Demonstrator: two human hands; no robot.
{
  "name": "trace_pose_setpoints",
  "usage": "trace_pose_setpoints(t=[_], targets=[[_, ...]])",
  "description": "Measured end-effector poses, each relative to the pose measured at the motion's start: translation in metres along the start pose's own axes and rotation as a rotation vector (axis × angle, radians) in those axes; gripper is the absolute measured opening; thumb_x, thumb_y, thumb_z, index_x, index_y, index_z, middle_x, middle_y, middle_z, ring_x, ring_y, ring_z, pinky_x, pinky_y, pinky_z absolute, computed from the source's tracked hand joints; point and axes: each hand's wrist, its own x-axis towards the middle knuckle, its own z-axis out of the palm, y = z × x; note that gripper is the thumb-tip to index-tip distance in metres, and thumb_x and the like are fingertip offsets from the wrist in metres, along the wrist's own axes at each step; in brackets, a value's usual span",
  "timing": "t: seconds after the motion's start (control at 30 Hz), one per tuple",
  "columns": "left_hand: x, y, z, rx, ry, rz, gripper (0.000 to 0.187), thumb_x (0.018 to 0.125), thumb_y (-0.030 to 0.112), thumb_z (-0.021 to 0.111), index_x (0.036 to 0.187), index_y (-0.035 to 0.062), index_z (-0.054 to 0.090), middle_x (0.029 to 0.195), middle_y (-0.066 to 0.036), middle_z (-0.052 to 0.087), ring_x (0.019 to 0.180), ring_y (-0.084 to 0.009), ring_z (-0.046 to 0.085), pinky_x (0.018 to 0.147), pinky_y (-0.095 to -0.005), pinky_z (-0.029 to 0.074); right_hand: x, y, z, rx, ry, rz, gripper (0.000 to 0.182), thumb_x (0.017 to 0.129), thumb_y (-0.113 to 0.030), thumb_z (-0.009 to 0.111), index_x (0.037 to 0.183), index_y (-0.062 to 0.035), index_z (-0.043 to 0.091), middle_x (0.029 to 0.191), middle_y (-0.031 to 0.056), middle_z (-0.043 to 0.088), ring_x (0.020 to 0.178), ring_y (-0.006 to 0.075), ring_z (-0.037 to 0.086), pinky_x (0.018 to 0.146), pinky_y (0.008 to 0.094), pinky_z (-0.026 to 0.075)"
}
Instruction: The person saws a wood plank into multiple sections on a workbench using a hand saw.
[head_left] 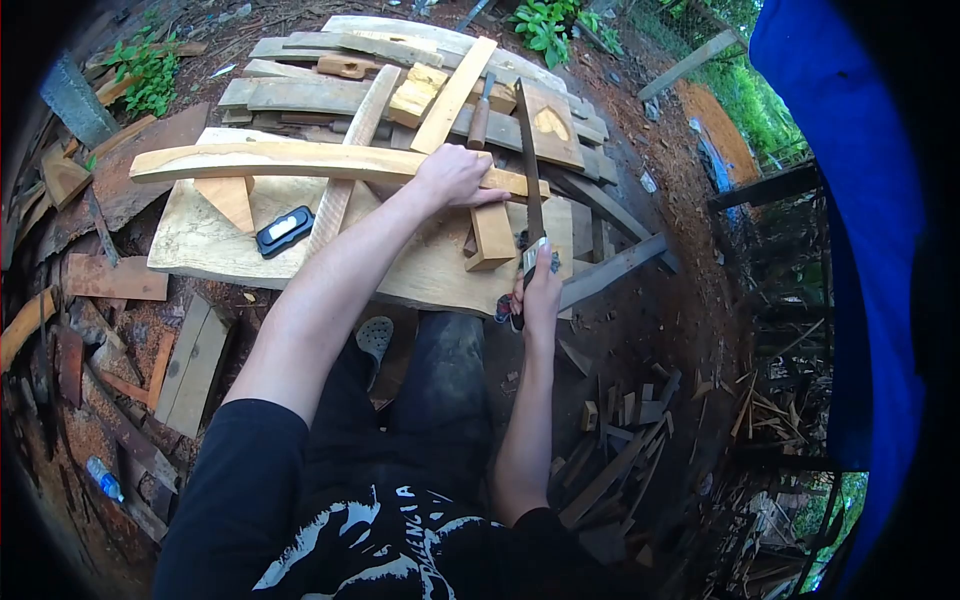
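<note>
My left hand (460,178) presses down on a long pale wooden bar (290,160) that lies across the work surface, its fingers wrapped over the bar near the right end. My right hand (540,290) grips the handle of a hand saw (531,150), whose blade points away from me and crosses the bar close to its right end. Under the bar, by my left hand, sits a wooden block (490,238). A chisel (480,118) with a wooden handle lies just beyond my left hand.
A black and white tool (285,231) rests on the thick slab (410,262). Behind are a board with a heart shape (550,124), a yellowish block (418,95) and stacked planks (310,95). Wood offcuts (630,430) litter the ground. A blue sheet (850,200) hangs at right.
</note>
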Motion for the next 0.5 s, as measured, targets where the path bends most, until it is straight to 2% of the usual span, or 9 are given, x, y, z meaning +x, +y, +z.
trace_pose_setpoints(t=[0.1, 0.17, 0.23, 0.33, 0.4, 0.5], targets=[[0.000, 0.003, 0.003, 0.035, -0.006, -0.002, 0.079, 0.088, 0.079, 0.053, 0.091, 0.0015, 0.071, 0.078, -0.020, 0.073, 0.076, -0.0359, 0.074, 0.070, -0.0442, 0.059, -0.010, 0.016, 0.013, 0.072, 0.028, -0.022, 0.065, 0.106, -0.063, 0.041, 0.079, -0.0049, 0.052, 0.052, -0.0018, 0.041, 0.039, 0.0098, 0.039, 0.040, 0.0269, 0.033], [0.002, 0.000, 0.000, 0.004, -0.056, -0.013, 0.081, 0.090, 0.079, 0.051, 0.096, 0.0008, 0.070, 0.081, -0.022, 0.072, 0.078, -0.0391, 0.073, 0.074, -0.0465, 0.058, -0.014, 0.022, 0.011, 0.059, 0.025, -0.033, 0.063, 0.107, -0.061, 0.040, 0.082, -0.0046, 0.052, 0.053, -0.0014, 0.041, 0.040, 0.0097, 0.039, 0.040, 0.0265, 0.033], [0.000, 0.003, -0.002, 0.008, -0.079, -0.024, 0.081, 0.090, 0.079, 0.051, 0.097, 0.0012, 0.070, 0.082, -0.022, 0.073, 0.078, -0.0391, 0.073, 0.074, -0.0465, 0.058, -0.021, 0.022, 0.002, 0.159, -0.037, -0.077, 0.054, 0.110, -0.050, 0.041, 0.083, -0.0047, 0.053, 0.053, -0.0024, 0.041, 0.040, 0.0079, 0.039, 0.039, 0.0251, 0.031], [0.006, 0.002, -0.004, 0.025, -0.085, -0.031, 0.080, 0.089, 0.080, 0.051, 0.096, 0.0025, 0.071, 0.083, -0.020, 0.074, 0.079, -0.0370, 0.074, 0.074, -0.0453, 0.059, -0.058, 0.046, -0.016, 0.100, -0.041, -0.064, 0.050, 0.112, -0.045, 0.039, 0.087, -0.0040, 0.054, 0.055, -0.0024, 0.043, 0.041, 0.0076, 0.039, 0.040, 0.0246, 0.032], [0.004, 0.003, 0.001, 0.020, -0.085, -0.052, 0.080, 0.088, 0.080, 0.052, 0.094, 0.0033, 0.072, 0.083, -0.019, 0.074, 0.080, -0.0348, 0.075, 0.073, -0.0441, 0.059, -0.100, 0.084, -0.040, 0.152, -0.079, -0.023, 0.050, 0.111, -0.045, 0.039, 0.091, -0.0029, 0.056, 0.057, -0.0012, 0.045, 0.042, 0.0075, 0.040, 0.040, 0.0243, 0.033], [0.001, 0.003, -0.001, -0.018, -0.078, -0.050, 0.078, 0.089, 0.077, 0.053, 0.095, 0.0015, 0.071, 0.081, -0.022, 0.072, 0.079, -0.0388, 0.073, 0.075, -0.0467, 0.058, -0.175, 0.125, -0.069, 0.167, -0.046, -0.011, 0.056, 0.109, -0.053, 0.040, 0.097, -0.0012, 0.057, 0.058, 0.0002, 0.046, 0.044, 0.0074, 0.042, 0.042, 0.0237, 0.033]])
